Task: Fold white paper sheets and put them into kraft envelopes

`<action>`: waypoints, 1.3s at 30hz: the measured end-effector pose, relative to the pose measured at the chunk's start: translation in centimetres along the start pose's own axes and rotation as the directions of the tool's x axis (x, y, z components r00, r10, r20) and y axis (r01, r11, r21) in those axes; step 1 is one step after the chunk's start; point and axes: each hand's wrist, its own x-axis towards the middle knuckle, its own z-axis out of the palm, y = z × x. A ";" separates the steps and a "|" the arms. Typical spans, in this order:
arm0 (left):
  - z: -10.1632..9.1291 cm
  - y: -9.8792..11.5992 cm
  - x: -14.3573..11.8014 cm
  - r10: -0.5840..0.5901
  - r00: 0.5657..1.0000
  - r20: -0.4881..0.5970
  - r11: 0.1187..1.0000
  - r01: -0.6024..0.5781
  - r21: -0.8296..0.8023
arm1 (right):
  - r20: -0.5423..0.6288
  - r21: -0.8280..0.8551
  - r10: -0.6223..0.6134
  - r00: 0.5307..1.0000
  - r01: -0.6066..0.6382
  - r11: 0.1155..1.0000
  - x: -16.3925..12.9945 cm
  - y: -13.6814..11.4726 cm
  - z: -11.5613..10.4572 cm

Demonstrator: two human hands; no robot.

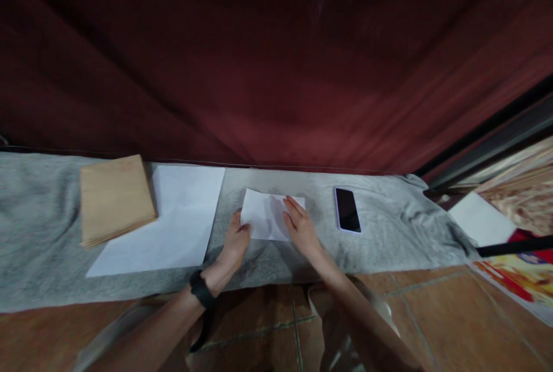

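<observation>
While the left hand [235, 240] pinches white rectangular paper [264, 216], we note its long axis running rightward under the flat-fingered right hand [301, 230].

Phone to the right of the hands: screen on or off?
Looks off: the phone lies face up on the gray cloth, its screen dark, nothing lit.

I have the left hand [238, 239] curled, thumb on top, and the right hand [302, 230] laid palm down with fingers stretched forward, both forearms [166, 317] slanting inward on my screen.
</observation>
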 end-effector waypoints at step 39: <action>1.0 -0.1 2.5 0.322 0.908 0.270 0.358 -0.381 0.852 | 0.076 -0.397 0.136 0.988 -0.095 0.913 -2.1 3.4 1.7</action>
